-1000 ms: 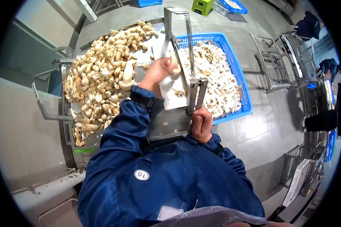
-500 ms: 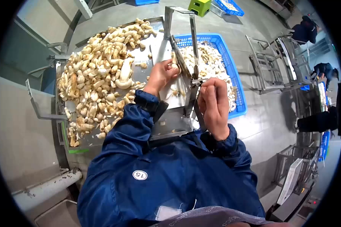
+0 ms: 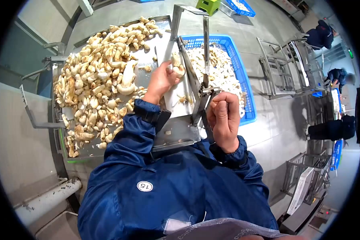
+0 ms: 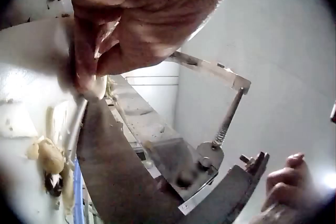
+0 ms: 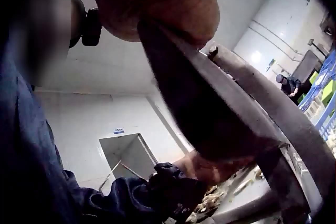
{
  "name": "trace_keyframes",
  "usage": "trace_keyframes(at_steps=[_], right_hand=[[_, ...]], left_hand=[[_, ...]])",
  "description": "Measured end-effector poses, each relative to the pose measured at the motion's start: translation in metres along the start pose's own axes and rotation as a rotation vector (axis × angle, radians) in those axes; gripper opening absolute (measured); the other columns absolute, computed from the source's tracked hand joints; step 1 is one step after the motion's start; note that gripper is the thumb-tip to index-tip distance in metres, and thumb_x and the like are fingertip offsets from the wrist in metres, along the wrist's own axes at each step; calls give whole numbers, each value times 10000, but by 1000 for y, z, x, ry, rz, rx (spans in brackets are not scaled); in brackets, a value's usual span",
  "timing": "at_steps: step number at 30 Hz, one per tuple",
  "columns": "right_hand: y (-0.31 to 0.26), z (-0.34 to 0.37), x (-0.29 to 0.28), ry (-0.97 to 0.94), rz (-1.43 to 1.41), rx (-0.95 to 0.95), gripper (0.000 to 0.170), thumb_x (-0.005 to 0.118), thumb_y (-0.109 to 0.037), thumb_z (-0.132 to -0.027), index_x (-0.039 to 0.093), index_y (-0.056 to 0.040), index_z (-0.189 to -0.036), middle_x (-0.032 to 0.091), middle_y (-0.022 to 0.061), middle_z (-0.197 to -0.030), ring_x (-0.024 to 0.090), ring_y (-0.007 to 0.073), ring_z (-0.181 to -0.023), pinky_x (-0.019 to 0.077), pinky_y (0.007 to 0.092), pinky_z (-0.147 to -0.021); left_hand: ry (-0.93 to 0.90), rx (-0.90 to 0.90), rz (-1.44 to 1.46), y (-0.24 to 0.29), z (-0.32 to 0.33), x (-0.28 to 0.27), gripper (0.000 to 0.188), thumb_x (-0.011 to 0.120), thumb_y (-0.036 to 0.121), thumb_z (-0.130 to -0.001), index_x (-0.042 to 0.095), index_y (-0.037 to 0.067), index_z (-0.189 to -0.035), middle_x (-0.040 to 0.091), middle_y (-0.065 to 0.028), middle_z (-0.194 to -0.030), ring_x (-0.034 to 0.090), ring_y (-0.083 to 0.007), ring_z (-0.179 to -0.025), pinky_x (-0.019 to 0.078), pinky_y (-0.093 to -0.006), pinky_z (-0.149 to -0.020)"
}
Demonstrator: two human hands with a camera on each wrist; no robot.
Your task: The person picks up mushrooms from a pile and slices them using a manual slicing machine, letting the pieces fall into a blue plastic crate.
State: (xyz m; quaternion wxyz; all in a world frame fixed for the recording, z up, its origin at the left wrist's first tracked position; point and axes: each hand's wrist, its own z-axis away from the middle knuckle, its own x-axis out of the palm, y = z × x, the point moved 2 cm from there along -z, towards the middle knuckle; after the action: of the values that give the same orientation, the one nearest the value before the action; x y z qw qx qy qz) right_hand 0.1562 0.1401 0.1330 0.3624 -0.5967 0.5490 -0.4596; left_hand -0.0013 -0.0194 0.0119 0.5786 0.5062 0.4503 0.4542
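In the head view my left hand (image 3: 161, 82) pinches a pale, thick-stemmed mushroom (image 3: 177, 66) on a white cutting board (image 3: 173, 98). The mushroom lies beside the long blade of a lever cutter (image 3: 191, 68); in the left wrist view its white end (image 4: 97, 88) is at the fingertips, close to the blade (image 4: 113, 155). My right hand (image 3: 226, 120) grips the raised handle end of the cutter, its fingers curled. From the right wrist, the dark handle (image 5: 205, 92) runs down from under that hand. Small mushroom scraps (image 3: 184, 99) lie on the board's near end.
A big heap of whole mushrooms (image 3: 94, 80) covers the metal table to the left, a large one (image 3: 128, 78) at its edge. Right of the cutter stands a blue basket (image 3: 250, 108) of sliced mushrooms. Metal racks (image 3: 280, 72) and other people (image 3: 320, 35) are farther right.
The right hand has come up with the cutter's handle, and the blade has lifted. The left hand has drawn slightly left, with the mushroom now more in sight beside the blade.
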Motion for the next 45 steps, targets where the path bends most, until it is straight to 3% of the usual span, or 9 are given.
trace_keyframes(at_steps=[11, 16, 18, 22, 24, 30, 36, 40, 45], right_hand=[[-16, -11, 6, 14, 4, 72, 136, 430, -129, -1033, 502, -25, -1083, 450, -27, -714, 369, 27, -562, 298, 187, -496], [74, 56, -19, 65, 233, -255, 105, 480, -98, -998, 500, -15, -1059, 501, 50, -748, 445, 119, -592, 386, 267, -556], [83, 66, -18, 52, 263, -229, 107, 492, -105, -991, 497, -11, -1043, 500, 71, -760, 454, 151, -597, 399, 302, -573], [22, 23, -6, 30, 259, -135, 103, 451, -104, -1016, 490, -18, -1056, 491, 26, -784, 419, 85, -606, 360, 225, -553], [-13, -5, 2, 43, -96, 104, 126, 430, -122, -1031, 487, -21, -1081, 475, -2, -785, 410, 59, -614, 349, 199, -545], [74, 57, -15, -26, 301, -327, 115, 411, -113, -1023, 478, -24, -996, 522, 67, -753, 462, 107, -652, 377, 225, -574], [-30, -17, 6, 53, -72, 185, 109, 407, -111, -1032, 467, -21, -1038, 479, 22, -782, 403, 77, -620, 350, 215, -541], [-4, 0, 4, 80, 9, -1, 120, 421, -130, -1032, 470, -22, -1051, 484, 26, -778, 399, 72, -594, 346, 207, -526], [91, 68, -23, 33, 186, -287, 163, 440, -176, -1019, 475, -19, -991, 499, 68, -730, 459, 162, -620, 391, 291, -578]], left_hand=[[-25, 42, -88, -5, -1, 12, 481, 671, 19, -887, 490, -105, -1315, 607, -61, -843, 625, -117, -733, 534, -205, -655], [-64, 100, -26, -4, 0, 13, 451, 662, 20, -882, 512, -116, -1286, 628, -74, -796, 658, -124, -730, 548, -218, -638], [-19, 118, 8, -7, -2, 16, 442, 660, 20, -862, 533, -117, -1262, 682, -103, -742, 703, -140, -713, 541, -231, -604], [-40, 96, 27, -12, -2, 15, 446, 673, 40, -863, 536, -121, -1256, 681, -92, -745, 670, -111, -671, 533, -231, -598], [-62, 58, 199, -15, -4, 20, 443, 677, 45, -864, 540, -120, -1252, 679, -83, -745, 652, -101, -652, 528, -231, -594], [-82, 97, 41, -7, 0, 17, 421, 676, 45, -864, 547, -142, -1217, 673, -96, -760, 649, -104, -654, 543, -239, -585], [-159, 73, -38, -7, -1, 14, 411, 670, 51, -876, 557, -112, -1236, 675, -101, -755, 662, -115, -671, 520, -236, -564], [-207, 41, 127, -12, -3, 12, 407, 673, 55, -877, 562, -99, -1237, 686, -100, -767, 667, -120, -677, 517, -243, -586], [-188, 31, -73, 4, -1, 9, 450, 723, 118, -843, 582, -82, -1220, 693, -97, -773, 654, -119, -640, 509, -252, -575]])
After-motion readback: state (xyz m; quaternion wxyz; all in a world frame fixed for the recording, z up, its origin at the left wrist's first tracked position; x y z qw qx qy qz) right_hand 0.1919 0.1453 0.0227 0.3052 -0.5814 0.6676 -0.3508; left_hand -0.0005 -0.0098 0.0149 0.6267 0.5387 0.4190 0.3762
